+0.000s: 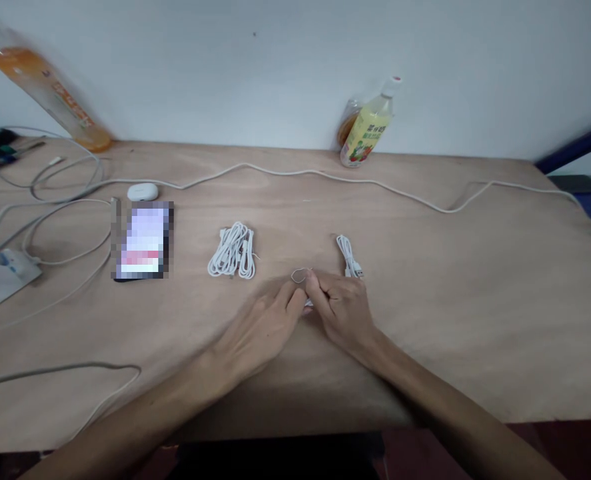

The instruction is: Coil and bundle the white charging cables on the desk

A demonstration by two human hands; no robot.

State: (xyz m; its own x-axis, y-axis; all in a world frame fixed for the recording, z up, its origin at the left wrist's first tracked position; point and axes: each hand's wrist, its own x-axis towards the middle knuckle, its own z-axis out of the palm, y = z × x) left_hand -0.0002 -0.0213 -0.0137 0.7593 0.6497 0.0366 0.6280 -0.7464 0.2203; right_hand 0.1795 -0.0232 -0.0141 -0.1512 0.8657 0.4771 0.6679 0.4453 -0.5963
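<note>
My left hand and my right hand meet over the middle of the table, both closed. Between them a bit of white cable shows, gripped by my left fingers and mostly hidden. From under my right thumb comes a thin loop of wire tie, pinched against the fingers. Just beyond my right hand lies a folded white USB cable, its plug toward me. Left of the hands rests a pile of bundled white cables.
A phone and a white earbud case lie at left, among loose cords. One long white cord runs across the back. An orange drink bottle and a yellow-labelled bottle lean against the wall.
</note>
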